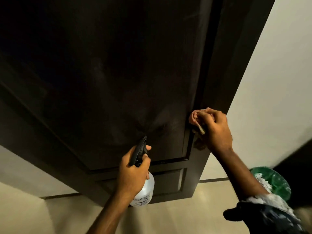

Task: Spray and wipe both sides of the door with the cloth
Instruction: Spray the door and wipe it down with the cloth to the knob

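Pink cloth (195,118) at door (101,73) edge.

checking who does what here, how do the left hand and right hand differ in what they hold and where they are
The left hand grips a spray bottle by its black trigger head, nozzle aimed at the door panel; the right hand holds a bunched cloth.
The left hand sits lower, off the door; the right hand is higher, pressing the cloth at the door's right edge.
Both are raised toward the dark door.

one door (104,78), one spray bottle (145,190), one cloth (195,119), two hands, left (133,173) and right (217,130).
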